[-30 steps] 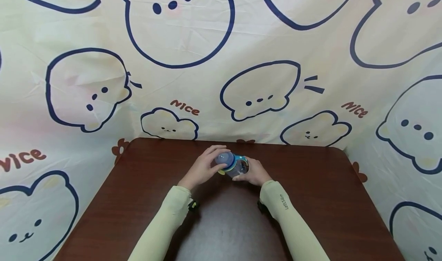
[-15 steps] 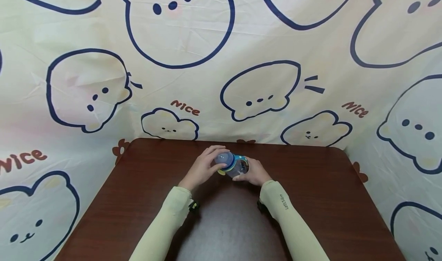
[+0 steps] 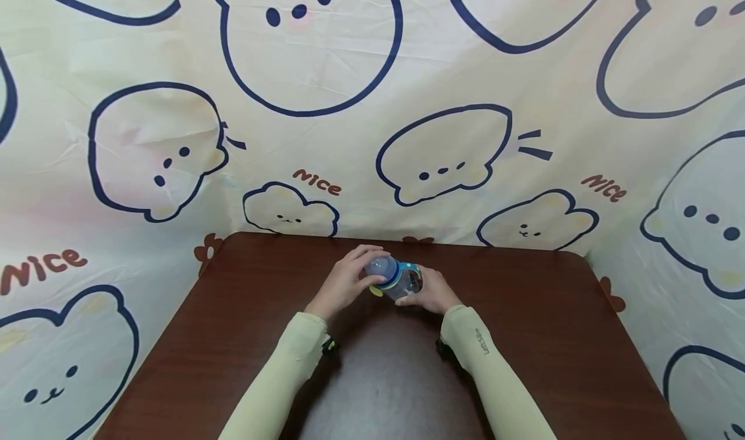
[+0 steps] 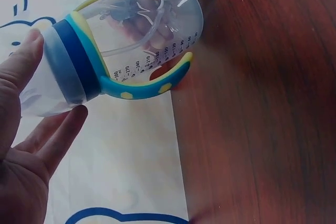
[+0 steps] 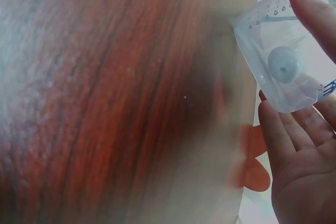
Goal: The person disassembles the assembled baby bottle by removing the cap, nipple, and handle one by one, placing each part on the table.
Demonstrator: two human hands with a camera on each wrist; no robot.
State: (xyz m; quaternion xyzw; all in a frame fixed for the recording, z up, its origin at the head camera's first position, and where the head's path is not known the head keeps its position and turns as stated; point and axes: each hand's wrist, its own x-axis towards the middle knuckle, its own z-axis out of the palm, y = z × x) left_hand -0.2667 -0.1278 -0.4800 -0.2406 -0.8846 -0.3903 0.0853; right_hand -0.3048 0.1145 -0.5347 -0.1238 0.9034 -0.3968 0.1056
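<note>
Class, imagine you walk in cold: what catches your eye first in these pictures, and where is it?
First, the clear baby bottle with its blue collar and yellow handles, held tilted above the middle of the dark wooden table. The left hand grips its cap end and the right hand its base. Behind and around the table hangs a cream cloth printed with big cartoon bears.

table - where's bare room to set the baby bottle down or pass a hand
Bare wood lies on the table left of the left sleeve, right of the right sleeve, and between the two forearms. It is crowded only mid-back, where both hands hold the baby bottle.
</note>
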